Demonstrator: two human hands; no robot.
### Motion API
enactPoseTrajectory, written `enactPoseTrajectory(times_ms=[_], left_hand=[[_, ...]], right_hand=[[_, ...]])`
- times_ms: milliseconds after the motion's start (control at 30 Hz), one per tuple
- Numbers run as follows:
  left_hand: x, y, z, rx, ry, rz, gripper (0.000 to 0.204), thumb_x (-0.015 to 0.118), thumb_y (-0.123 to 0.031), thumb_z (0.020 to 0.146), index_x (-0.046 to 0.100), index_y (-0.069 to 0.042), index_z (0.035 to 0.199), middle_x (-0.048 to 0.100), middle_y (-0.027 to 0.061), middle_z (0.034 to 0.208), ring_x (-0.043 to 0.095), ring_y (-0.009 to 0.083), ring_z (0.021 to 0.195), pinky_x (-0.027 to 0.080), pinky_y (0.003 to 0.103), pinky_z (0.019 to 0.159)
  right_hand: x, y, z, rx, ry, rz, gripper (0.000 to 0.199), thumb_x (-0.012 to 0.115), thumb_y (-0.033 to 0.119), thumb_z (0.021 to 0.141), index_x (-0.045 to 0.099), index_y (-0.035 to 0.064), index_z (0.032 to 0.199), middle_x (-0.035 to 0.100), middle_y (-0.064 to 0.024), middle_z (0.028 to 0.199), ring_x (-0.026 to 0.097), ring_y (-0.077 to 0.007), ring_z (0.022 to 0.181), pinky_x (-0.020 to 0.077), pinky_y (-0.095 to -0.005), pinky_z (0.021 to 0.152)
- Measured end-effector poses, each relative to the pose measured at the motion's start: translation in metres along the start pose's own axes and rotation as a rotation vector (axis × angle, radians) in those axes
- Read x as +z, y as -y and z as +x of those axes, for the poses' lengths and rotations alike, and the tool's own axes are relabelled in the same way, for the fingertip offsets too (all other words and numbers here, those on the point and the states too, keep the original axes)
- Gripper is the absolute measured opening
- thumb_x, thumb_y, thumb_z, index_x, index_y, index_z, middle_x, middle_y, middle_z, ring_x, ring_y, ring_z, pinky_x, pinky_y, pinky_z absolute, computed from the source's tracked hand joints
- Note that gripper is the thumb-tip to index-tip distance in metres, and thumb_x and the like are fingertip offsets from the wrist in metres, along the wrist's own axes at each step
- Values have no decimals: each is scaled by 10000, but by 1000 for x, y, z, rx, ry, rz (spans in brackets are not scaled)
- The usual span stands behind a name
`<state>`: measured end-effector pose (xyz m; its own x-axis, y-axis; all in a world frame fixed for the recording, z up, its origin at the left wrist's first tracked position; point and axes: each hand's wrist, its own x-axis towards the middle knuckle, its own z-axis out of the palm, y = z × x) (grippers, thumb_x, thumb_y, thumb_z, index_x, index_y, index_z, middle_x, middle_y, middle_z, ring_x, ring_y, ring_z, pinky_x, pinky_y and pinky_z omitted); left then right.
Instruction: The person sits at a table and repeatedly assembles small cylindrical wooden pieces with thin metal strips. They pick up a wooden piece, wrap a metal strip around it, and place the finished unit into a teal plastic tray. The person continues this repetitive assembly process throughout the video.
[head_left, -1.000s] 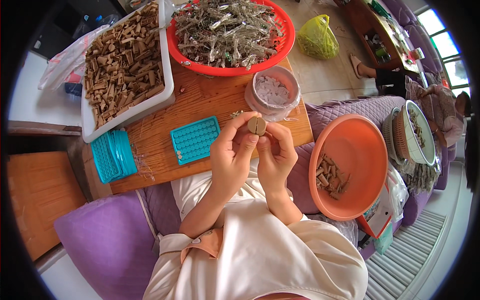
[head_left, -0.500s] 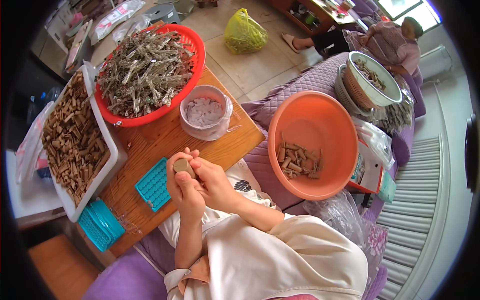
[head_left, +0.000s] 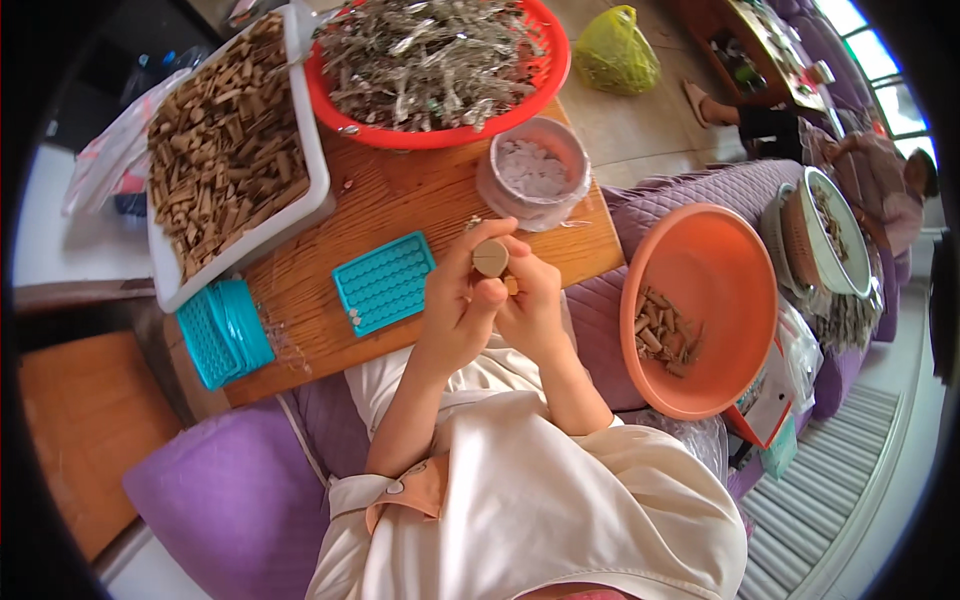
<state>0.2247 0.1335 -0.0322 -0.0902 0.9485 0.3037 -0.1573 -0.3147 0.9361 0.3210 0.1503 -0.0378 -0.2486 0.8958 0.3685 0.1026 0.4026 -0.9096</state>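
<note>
My left hand [head_left: 455, 315] is closed around a tan cylindrical piece [head_left: 490, 258], whose round end with a thin slit faces up between thumb and fingers. Pressed against it from the right is my right hand [head_left: 537, 305], fingers curled. A small yellowish-tan bit [head_left: 511, 285] shows between the two hands; most of what the right fingers hold is hidden. Just beyond the left fingertips is a tiny silvery bit [head_left: 473, 222]. Left of the hands, a turquoise ridged tray [head_left: 385, 283] lies on the wooden table [head_left: 400, 190], with small whitish bits at its near corner.
Around the table are a white tray [head_left: 318, 165] of brown pieces, a red basket [head_left: 425, 138] of silvery strips, a tub [head_left: 535, 210] of white flakes and stacked turquoise trays [head_left: 225, 335]. At right, an orange basin [head_left: 700, 235] holds tan pieces. A person [head_left: 885, 190] sits beyond.
The view has swung, so the table and basin appear shifted rightward. Both hands stay together round the tan piece; its slit end now faces up, and the yellowish bit has come into sight.
</note>
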Motion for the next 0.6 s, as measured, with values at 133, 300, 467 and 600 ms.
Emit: enactPoseTrajectory(times_ms=[133, 300, 467, 600], left_hand=[[-6, 16, -9, 38, -23, -36, 430, 497, -410, 854, 495, 10, 945, 570, 114, 866, 554, 199, 896, 395, 351, 881], [-11, 32, -21, -46, -27, -79, 397, 494, -400, 856, 476, -13, 944, 525, 75, 789, 562, 196, 847, 403, 382, 893], [-22, 27, -26, -226, -337, -378, 409, 457, -428, 867, 433, -47, 1013, 498, 56, 828, 568, 183, 821, 456, 317, 802], [-46, 20, -29, -330, -402, -452, 371, 423, -429, 884, 428, -86, 1024, 437, 4, 713, 439, 61, 600, 368, 191, 530]], right_hand=[[5, -8, -10, -6, 68, -28, 161, 616, 81, 737, 539, -4, 850, 533, -116, 666, 532, -238, 553, 417, -292, 499], [7, -11, -21, 146, 199, -20, 108, 580, 77, 767, 534, -2, 824, 537, -135, 670, 538, -264, 562, 427, -311, 523], [-45, -7, 22, 384, 617, 71, 267, 565, 105, 814, 553, 13, 1065, 607, -63, 823, 558, -99, 747, 447, -256, 670], [-69, -35, 79, 421, 244, -325, 215, 594, 76, 761, 599, 20, 969, 610, -71, 768, 584, -137, 725, 462, -271, 683]])
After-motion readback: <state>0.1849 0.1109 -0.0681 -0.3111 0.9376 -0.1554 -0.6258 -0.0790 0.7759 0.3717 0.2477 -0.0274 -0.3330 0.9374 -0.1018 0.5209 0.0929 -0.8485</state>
